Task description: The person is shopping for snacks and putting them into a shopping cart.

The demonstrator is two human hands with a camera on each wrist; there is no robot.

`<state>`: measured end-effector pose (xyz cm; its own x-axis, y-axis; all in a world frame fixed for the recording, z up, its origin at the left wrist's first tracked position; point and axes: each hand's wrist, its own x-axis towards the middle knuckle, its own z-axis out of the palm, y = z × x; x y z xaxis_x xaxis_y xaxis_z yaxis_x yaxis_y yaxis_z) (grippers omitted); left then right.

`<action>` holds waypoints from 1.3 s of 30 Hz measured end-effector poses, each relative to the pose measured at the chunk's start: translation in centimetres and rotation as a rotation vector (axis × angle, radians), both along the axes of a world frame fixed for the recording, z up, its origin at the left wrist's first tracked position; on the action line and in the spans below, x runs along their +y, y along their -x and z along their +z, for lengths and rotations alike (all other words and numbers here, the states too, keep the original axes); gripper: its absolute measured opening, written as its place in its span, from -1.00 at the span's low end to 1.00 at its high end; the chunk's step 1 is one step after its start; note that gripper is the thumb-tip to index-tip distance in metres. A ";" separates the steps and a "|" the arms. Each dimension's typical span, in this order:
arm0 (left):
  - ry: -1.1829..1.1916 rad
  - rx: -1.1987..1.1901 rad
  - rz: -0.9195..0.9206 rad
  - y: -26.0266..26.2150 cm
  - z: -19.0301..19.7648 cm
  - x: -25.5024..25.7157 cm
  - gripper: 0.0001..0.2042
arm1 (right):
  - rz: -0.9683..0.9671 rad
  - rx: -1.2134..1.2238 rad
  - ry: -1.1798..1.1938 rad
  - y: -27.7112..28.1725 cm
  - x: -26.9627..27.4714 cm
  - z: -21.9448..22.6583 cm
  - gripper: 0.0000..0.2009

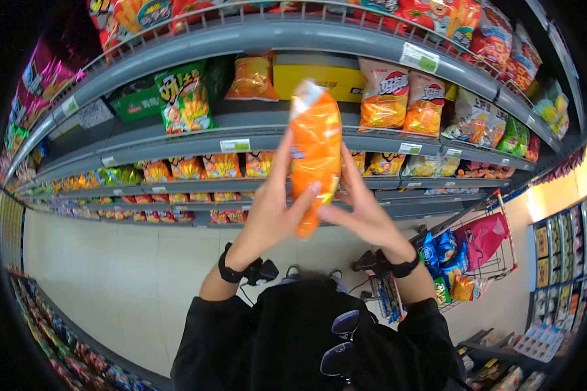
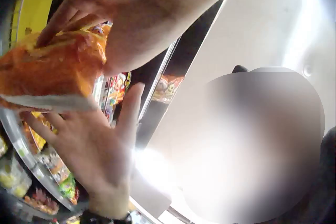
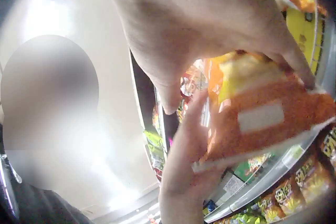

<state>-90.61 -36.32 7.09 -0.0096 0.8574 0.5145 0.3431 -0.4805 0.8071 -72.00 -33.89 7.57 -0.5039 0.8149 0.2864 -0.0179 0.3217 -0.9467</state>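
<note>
An orange snack bag [image 1: 316, 146] stands upright lengthwise, centre of the head frame, whitish end up; left hand [image 1: 269, 205] grips it, right hand [image 1: 365, 218] touches it, fingers spread; only the right wrist view shows its pale label [image 3: 261, 117]

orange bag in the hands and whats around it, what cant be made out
Head view: print on the orange bag, blurred.
Right wrist view: any text on its pale label, too blurred.
Right wrist view: most fingers of the left hand, hidden behind the bag.
Head view: wording on the price tags, too small.
</note>
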 end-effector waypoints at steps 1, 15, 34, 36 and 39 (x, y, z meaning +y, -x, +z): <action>0.071 -0.049 -0.087 -0.2 0.7 -0.3 -0.37 | -0.039 0.016 0.057 0.3 0.7 -0.4 -0.07; 0.284 -0.471 -0.241 2.5 -2.9 13.8 -0.26 | -0.250 0.190 0.293 -0.4 11.9 -3.8 -0.37; 0.309 0.148 -0.083 1.9 -10.1 29.3 -0.51 | -0.494 -0.318 -0.527 -6.0 12.5 -7.1 -0.50; 0.272 0.198 -0.089 1.1 -8.6 27.4 -0.66 | -0.472 -0.218 -0.590 -8.8 9.6 -6.7 -0.55; 0.334 0.255 -0.056 2.4 -9.2 28.5 -0.60 | -0.509 -0.170 -0.439 -16.5 3.6 -7.5 -0.60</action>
<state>-93.02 -7.85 -2.13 0.1337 0.9731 0.1878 0.5332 -0.2303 0.8141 -55.47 -30.26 0.02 -0.1567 0.7887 0.5945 0.3744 0.6045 -0.7032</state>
